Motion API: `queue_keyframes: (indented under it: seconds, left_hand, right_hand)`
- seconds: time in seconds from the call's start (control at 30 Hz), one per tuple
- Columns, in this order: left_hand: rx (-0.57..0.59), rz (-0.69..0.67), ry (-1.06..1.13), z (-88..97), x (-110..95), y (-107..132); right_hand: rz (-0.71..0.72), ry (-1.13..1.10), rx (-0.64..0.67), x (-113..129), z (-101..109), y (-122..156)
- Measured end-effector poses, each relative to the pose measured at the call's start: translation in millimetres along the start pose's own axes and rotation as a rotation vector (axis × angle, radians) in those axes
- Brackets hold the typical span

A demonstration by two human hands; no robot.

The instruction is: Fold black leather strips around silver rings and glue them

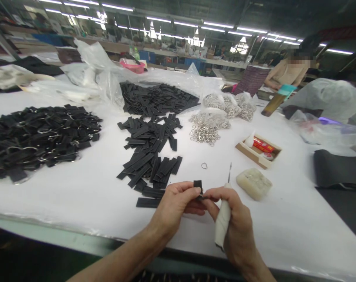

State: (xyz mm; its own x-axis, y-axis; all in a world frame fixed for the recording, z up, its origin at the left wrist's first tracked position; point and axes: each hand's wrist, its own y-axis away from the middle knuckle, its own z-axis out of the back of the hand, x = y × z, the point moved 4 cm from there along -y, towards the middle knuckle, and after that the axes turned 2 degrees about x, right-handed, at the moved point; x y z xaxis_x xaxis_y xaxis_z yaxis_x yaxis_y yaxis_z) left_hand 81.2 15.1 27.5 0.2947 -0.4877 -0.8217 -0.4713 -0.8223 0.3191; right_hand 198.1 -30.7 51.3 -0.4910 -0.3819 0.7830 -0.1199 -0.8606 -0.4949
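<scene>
My left hand (178,199) pinches a short black strap (197,184), whose end stands up above the thumb. A glint of metal shows at the strap where the fingers of both hands meet. My right hand (235,215) has its thumb and forefinger at the strap's lower side. Held in that same hand is an awl-like tool (223,225) with a thick whitish handle, its thin metal shaft pointing up and away from me. Just beyond my hands lies a single metal ring (204,166). Left of them, loose black strips (148,164) are heaped on the table.
Finished-looking black loops with rings (42,137) form a pile at left. Behind are more strips (157,98), loose metal rings (204,133) and bagged rings (245,105). A small box (258,150) and a yellowish block (253,184) sit at right. Another person (289,72) works beyond.
</scene>
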Motion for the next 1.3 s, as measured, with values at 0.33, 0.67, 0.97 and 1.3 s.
queue_keyframes:
  seconds: [0.33, 0.67, 0.97, 1.3]
  left_hand:
    - [0.063, -0.134, -0.187, -4.3, -6.2, 13.9]
    - [0.000, -0.120, -0.306, -3.2, -8.8, 19.0]
    - [-0.007, -0.104, -0.294, -3.1, -6.0, 19.5]
    - [-0.124, -0.224, -0.647, -4.8, -20.8, 18.0]
  right_hand:
    - [-0.409, -0.217, 0.032, -5.9, -7.3, -3.0]
    - [-0.389, -0.291, -0.050, 1.0, -5.0, -8.0]
    - [-0.385, -0.287, -0.037, -0.8, -5.4, -7.1]
    - [-0.341, -0.203, -0.009, 1.0, -2.1, -10.0]
